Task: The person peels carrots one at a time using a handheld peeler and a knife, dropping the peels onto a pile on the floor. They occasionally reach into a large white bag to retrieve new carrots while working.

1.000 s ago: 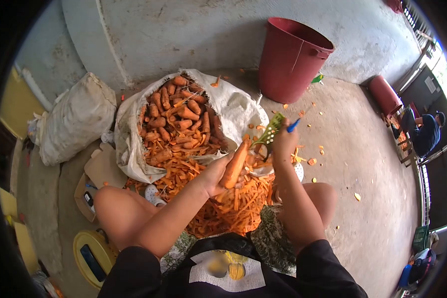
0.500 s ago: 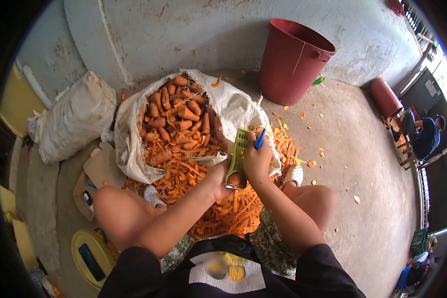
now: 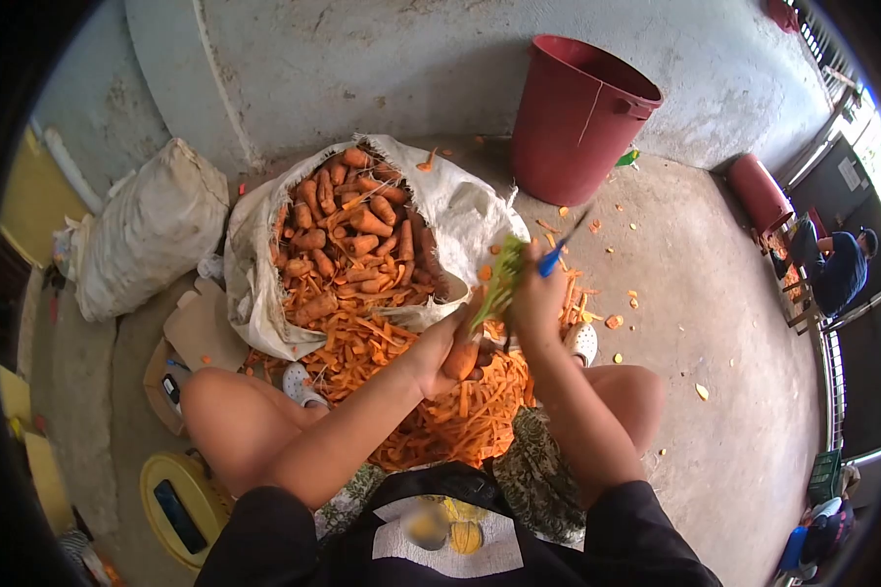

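Observation:
My left hand [image 3: 439, 358] is wrapped round a carrot [image 3: 462, 358], whose orange end shows over the palm. My right hand [image 3: 538, 303] grips a green peeler [image 3: 500, 278], blurred by motion, and a blue-handled knife [image 3: 550, 262] sticks out of the same fist. The peeler slants above the carrot. Beneath both hands lies a heap of orange peelings [image 3: 460, 421]. Just beyond them, an open white sack [image 3: 255, 284] holds many carrots.
A tall red bin [image 3: 578, 127] stands by the wall. At the left are a full white sack [image 3: 152, 230], a cardboard box [image 3: 201, 328] and a yellow container with a phone [image 3: 179, 514]. Another person [image 3: 840, 274] sits far right.
My right hand has moved right and slightly forward with the peeler and knife, swinging the knife outward. More of the carrot in my left hand now shows.

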`<action>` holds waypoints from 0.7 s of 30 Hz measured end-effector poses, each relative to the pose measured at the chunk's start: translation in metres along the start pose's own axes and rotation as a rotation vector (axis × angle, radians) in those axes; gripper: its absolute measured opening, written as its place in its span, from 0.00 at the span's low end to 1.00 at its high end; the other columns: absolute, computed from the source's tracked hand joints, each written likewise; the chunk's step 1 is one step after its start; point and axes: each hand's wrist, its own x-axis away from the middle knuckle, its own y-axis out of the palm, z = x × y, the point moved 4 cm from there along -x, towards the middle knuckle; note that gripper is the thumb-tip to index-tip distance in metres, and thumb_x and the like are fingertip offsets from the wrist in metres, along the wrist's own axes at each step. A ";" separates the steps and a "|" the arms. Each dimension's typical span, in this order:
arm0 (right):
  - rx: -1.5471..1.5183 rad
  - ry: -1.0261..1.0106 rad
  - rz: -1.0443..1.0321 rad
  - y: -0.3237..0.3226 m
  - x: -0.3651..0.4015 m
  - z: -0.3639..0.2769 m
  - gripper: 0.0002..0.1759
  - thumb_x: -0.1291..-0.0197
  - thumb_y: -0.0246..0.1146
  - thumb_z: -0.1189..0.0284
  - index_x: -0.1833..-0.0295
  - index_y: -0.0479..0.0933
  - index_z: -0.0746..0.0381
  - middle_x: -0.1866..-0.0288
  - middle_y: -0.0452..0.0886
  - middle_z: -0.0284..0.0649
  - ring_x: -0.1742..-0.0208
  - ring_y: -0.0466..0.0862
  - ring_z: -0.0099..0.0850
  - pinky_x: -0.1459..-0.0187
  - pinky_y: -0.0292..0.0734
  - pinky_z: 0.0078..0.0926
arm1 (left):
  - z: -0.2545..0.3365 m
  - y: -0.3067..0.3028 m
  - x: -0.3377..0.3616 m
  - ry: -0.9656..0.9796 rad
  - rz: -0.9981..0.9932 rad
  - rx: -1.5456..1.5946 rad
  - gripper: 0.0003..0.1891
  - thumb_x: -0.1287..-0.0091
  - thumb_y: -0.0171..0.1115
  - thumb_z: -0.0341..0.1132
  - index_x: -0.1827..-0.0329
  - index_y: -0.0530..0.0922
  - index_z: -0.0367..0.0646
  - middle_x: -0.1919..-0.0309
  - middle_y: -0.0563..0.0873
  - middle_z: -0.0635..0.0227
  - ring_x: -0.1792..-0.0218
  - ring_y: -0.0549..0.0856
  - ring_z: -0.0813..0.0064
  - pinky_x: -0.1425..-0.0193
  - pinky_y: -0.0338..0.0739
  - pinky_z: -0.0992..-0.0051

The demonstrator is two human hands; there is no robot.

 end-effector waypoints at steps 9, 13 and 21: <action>0.289 -0.187 0.102 0.004 0.000 -0.003 0.14 0.38 0.53 0.67 0.72 0.69 0.66 0.84 0.72 0.43 0.83 0.70 0.35 0.76 0.64 0.32 | -0.002 -0.001 -0.001 0.011 0.025 -0.279 0.15 0.30 0.36 0.41 0.59 0.69 0.42 0.73 0.77 0.67 0.74 0.78 0.77 0.74 0.74 0.77; 0.273 -0.086 0.378 -0.045 -0.058 0.018 0.16 0.37 0.51 0.65 0.70 0.71 0.67 0.81 0.74 0.40 0.81 0.70 0.29 0.76 0.64 0.30 | -0.009 0.028 0.014 -0.049 -0.049 -0.269 0.18 0.30 0.37 0.49 0.55 0.67 0.44 0.72 0.75 0.67 0.69 0.77 0.78 0.70 0.75 0.78; 0.084 -0.083 -0.067 0.010 0.026 -0.013 0.13 0.37 0.52 0.67 0.70 0.68 0.65 0.83 0.73 0.41 0.84 0.69 0.28 0.78 0.64 0.29 | 0.007 0.002 0.005 0.094 0.130 -0.045 0.17 0.32 0.41 0.48 0.58 0.70 0.44 0.68 0.78 0.69 0.70 0.80 0.75 0.67 0.79 0.72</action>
